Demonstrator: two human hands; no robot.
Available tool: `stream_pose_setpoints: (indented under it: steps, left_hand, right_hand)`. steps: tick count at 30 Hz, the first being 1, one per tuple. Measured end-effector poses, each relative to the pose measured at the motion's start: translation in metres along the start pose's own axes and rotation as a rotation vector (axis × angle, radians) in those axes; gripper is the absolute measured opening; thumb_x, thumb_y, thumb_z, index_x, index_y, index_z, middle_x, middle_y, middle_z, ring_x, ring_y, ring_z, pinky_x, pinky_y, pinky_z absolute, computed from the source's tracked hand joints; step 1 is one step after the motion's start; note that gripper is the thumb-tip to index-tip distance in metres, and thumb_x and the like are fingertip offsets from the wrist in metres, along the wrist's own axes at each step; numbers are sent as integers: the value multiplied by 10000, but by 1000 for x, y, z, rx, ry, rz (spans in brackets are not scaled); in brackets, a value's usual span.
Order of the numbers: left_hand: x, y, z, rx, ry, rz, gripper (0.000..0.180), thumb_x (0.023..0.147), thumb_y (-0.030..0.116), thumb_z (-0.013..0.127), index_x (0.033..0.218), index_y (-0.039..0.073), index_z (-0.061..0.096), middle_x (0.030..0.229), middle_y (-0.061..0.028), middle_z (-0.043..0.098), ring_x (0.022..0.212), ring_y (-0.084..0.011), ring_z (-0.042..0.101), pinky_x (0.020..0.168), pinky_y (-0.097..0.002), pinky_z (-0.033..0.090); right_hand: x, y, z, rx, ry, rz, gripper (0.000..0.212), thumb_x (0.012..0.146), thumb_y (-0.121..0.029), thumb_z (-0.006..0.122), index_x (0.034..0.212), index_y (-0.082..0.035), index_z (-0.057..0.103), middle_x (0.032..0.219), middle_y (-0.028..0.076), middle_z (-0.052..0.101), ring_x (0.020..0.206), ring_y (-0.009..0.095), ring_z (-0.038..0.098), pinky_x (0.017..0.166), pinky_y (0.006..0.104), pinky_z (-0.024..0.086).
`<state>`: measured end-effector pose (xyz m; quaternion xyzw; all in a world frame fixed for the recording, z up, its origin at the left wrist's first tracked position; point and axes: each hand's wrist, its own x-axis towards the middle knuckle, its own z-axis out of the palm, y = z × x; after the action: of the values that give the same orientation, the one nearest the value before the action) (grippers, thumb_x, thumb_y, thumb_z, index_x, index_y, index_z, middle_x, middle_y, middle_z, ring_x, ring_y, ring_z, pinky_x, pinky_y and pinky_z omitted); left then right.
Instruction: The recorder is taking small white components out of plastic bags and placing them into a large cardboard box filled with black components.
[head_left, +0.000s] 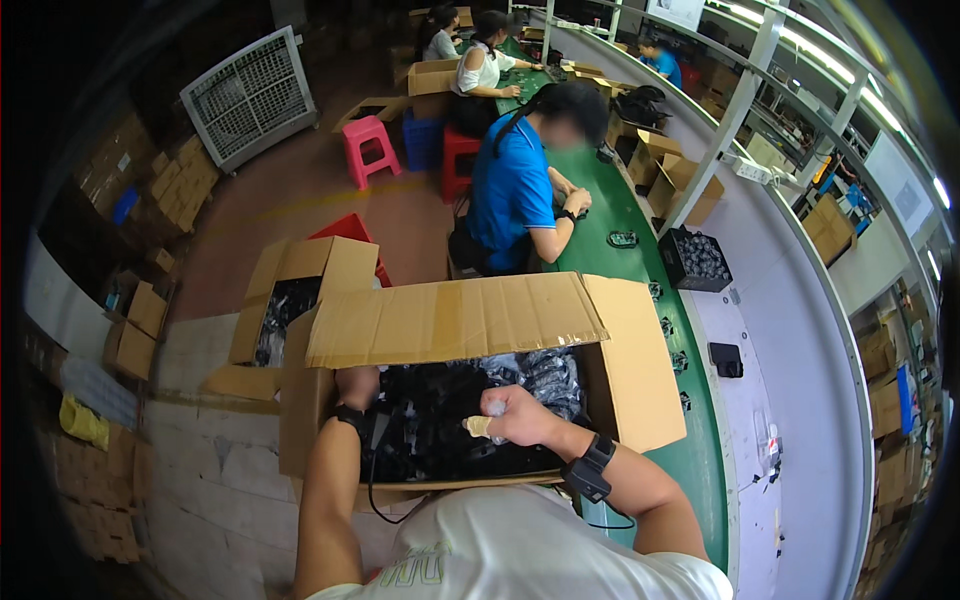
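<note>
- Cardboard walls hem me in: the open carton (440, 330) stands right before my chest, its back flap folded up and away from me, its right flap spread toward the green conveyor belt (610, 215).
- Inside it I see a heap of black parts in clear bags (470, 405), filling the box nearly to the rim, so there is little free depth to dip into.
- To the left, a second open box (300, 270) stands just beside the carton; the belt's edge runs close along the right.
- My left hand (357, 385) is pushed down at the carton's left inner wall, fingers buried among the bags; I cannot tell whether it grips anything.
- My right hand (515, 415) hovers over the heap's middle, wrist bent inward, clenched on one clear bag (495, 405).
- A person in a blue shirt (510, 190) sits at the belt beyond the carton.
</note>
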<state>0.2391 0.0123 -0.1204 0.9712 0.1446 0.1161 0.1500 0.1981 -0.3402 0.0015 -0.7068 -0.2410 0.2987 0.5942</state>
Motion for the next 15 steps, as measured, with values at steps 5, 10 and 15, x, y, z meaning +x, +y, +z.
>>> stream_pose_setpoints:
  steps: [5, 10, 15]
  left_hand:
    - [-22, 24, -36, -745, -305, 35, 321, 936, 85, 660, 1247, 11, 648, 1176, -135, 704, 1010, -247, 678, 863, -388, 547]
    - [-80, 107, -115, -1364, -513, 50, 378, 901, -24, 690, 1261, -43, 575, 1043, -70, 709, 847, -91, 649, 727, -256, 543]
    - [-102, 117, -97, -1133, -253, 78, 239, 895, 7, 726, 1111, -21, 628, 884, -11, 708, 749, -28, 579, 666, -213, 480]
  right_hand:
    - [0, 5, -4, 38, 56, 37, 137, 843, -35, 724, 889, -33, 595, 754, -8, 540, 691, 95, 491, 614, 298, 446]
    - [11, 15, 1, 185, 121, -129, 543, 885, 21, 713, 1389, -39, 520, 1142, 41, 607, 1036, 131, 580, 901, 284, 491]
    - [8, -3, 11, 149, 243, -274, 749, 857, -32, 802, 1490, -52, 402, 1272, 71, 544, 1166, 162, 530, 998, 302, 450]
